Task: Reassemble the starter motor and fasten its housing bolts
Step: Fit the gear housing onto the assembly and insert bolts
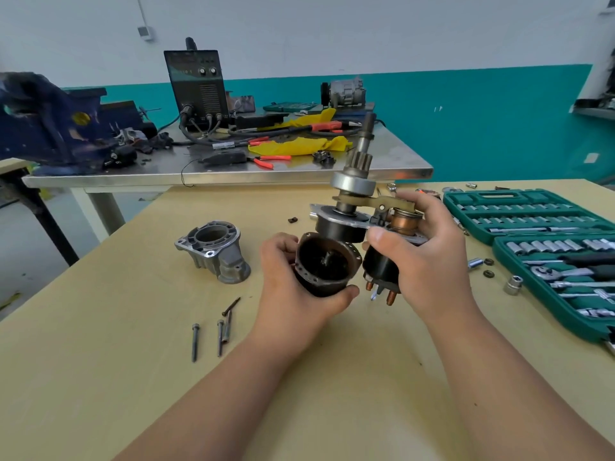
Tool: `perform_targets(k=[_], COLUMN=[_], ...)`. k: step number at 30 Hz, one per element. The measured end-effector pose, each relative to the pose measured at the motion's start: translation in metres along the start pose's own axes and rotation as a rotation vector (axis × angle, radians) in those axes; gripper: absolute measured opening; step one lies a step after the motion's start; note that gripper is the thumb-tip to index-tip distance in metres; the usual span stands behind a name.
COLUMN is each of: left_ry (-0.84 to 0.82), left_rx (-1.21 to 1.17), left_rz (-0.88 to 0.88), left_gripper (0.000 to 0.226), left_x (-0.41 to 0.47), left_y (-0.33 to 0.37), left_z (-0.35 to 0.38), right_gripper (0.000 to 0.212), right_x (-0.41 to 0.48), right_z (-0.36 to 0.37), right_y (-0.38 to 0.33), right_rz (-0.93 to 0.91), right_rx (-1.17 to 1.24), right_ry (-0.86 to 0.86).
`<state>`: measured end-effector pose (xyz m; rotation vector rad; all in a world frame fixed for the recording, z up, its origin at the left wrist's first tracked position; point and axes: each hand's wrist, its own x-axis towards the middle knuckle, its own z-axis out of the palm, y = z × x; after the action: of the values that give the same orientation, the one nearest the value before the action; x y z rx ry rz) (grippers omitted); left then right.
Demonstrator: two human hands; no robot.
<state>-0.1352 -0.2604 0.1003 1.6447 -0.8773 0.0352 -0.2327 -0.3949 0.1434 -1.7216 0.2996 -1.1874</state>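
Two bare forearms reached in from the near edge over the pale counter (100,377). The left hand (293,287) was curled round a black cylindrical motor body (324,266), its open end tilted up toward the camera. The right hand (429,257) was clamped on the black solenoid (379,266), copper terminals pointing down, with the joined plate and pinion shaft (361,154) rising tilted above it. The two parts were held off the counter, just beside each other, the plate's dark cup right at the rim of the motor body. To the left, the grey aluminium nose housing (214,252) lay on the counter, well apart from both hands. Three long bolts (194,342) lay nearer the camera, below it. An open green socket set (532,224) sat at the right, with loose sockets (512,285) beside it. Behind, a metal table (399,161) carried a welder (198,88) and a blue vice (50,121).
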Motion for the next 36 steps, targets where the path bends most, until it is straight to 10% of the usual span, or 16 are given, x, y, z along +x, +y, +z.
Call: perform_targets(k=[36], left_ry=[-0.235], left_rx=[-0.126], left_rz=[-0.058], left_gripper=[0.080], left_x=[0.004], left_y=[-0.007], left_z=[-0.026], right_gripper=[0.053], right_x=[-0.002], right_z=[0.003], right_y=[-0.006], right_rz=[-0.121], right_rx=[-0.213], right_ry=[-0.453])
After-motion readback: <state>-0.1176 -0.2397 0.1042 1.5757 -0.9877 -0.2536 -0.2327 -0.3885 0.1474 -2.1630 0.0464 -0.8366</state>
